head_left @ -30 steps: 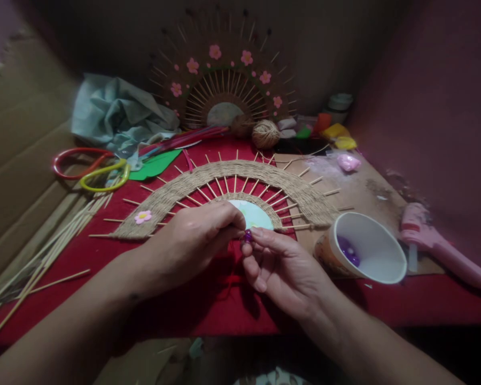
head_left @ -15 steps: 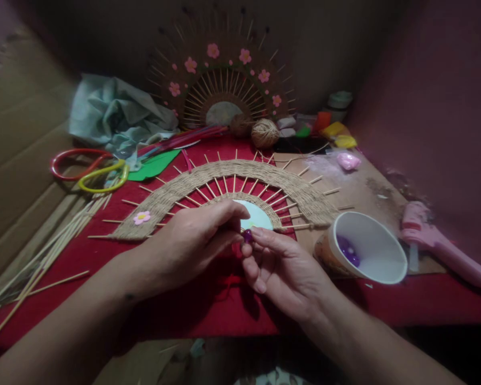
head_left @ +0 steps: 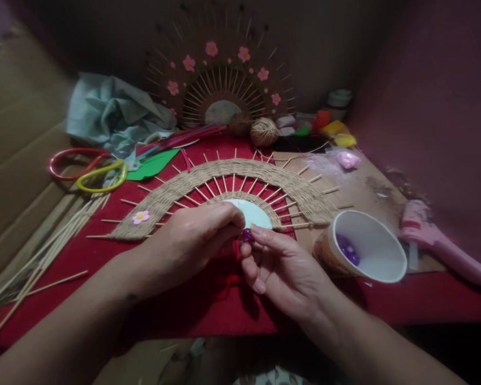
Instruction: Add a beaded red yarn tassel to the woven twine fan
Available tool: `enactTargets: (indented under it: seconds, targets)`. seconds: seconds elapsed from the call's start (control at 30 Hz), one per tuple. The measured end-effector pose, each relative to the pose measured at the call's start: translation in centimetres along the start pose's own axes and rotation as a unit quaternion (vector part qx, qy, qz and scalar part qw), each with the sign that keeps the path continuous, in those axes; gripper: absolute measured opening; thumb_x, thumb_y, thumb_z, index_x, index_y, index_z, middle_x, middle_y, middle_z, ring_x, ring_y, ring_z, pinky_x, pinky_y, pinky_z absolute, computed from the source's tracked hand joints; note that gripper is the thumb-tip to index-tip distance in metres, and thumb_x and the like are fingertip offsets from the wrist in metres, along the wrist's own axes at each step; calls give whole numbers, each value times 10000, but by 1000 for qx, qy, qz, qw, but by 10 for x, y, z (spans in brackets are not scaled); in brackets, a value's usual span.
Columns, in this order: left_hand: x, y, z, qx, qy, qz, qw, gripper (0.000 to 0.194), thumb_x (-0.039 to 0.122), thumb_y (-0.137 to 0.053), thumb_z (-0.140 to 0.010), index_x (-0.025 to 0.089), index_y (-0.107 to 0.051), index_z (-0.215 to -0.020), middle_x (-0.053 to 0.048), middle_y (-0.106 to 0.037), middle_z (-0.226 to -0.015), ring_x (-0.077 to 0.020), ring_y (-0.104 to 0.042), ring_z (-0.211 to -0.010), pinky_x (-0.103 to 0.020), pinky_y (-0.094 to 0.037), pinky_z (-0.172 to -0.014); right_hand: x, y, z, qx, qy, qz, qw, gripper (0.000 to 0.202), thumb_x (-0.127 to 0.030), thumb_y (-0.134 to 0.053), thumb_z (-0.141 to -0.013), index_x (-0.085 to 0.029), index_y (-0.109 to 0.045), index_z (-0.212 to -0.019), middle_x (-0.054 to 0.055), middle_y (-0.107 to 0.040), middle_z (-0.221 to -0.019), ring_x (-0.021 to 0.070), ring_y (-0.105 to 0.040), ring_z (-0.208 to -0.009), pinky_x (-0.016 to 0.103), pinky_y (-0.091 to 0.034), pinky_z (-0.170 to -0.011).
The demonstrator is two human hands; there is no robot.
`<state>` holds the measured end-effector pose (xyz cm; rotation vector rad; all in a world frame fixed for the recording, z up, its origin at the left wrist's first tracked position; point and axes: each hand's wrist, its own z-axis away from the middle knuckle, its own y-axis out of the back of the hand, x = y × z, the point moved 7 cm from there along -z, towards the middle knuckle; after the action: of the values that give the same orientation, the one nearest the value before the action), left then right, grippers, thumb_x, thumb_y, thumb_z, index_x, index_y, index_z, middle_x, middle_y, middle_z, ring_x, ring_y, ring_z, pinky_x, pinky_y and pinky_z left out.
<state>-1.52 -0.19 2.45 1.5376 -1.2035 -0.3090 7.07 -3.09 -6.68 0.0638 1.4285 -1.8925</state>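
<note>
A small shiny purple bead (head_left: 247, 235) sits between the thumb and fingertips of my right hand (head_left: 282, 262), palm turned up. Close against its left side, my left hand (head_left: 200, 235) is closed in a pinch; whatever its fingertips hold is hidden. Behind both hands lies a woven twine fan (head_left: 240, 170) with thin sticks radiating through it. One pink flower (head_left: 140, 217) with a yellow centre is on its left end. A pale blue half-disc (head_left: 256, 213) forms its middle, partly covered by my left hand. To the right, a tilted paper cup (head_left: 390, 251) holds purple beads (head_left: 347, 248).
A finished-looking fan with pink flowers (head_left: 211, 49) stands at the back, a twine ball (head_left: 264, 132) before it. Scissors (head_left: 100, 171) and loose sticks (head_left: 52, 251) are at left. A pink glue gun (head_left: 444, 246) lies right, on and beside cardboard (head_left: 388, 214).
My left thumb and forefinger have come together beside the bead, where a gap showed before. My right hand keeps its hold on the bead almost unmoved.
</note>
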Motion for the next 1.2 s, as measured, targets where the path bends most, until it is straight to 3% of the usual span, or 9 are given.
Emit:
enactTargets:
  seconds: [0.67, 0.9, 1.03, 1.2]
  targets:
    - [-1, -3, 3, 1, 3, -3, 1000, 127, 116, -487, -922, 161, -501, -804, 48, -540, -692, -46, -470, -600, -133, -381, -578, 1, 1, -1, 5, -8, 9, 1000, 155, -184, -555, -859, -83, -628, -766, 11, -614, -600, 82, -535, -398, 165, -407, -309]
    - [-1, -3, 2, 6, -6, -10, 1000, 104, 130, -502, -920, 162, -530, -824, 42, -579, -724, -53, -539, -651, -140, -422, -637, 0, 0, -2, 3, -7, 3, 1000, 194, -203, -542, -873, -85, -627, -746, 16, -612, -594, 87, -536, -394, 169, -398, -296]
    - [1, 0, 1, 11, -6, -13, 1000, 59, 140, -522, -910, 157, -562, -950, 11, -640, -839, -72, -596, -735, -153, -453, -687, 1, 0, -2, 6, -13, -7, 1000, 238, -199, -493, -904, -90, -625, -739, 15, -611, -585, 87, -536, -385, 167, -396, -292]
    - [-1, 0, 1, 5, 22, -8, 1000, 244, 98, -538, -875, 145, -526, -1114, -22, -662, -939, -90, -618, -770, -166, -471, -683, 1, 0, -1, 6, -10, -10, 1000, 255, -198, -468, -919, -100, -623, -743, 10, -615, -578, 87, -539, -385, 164, -392, -293]
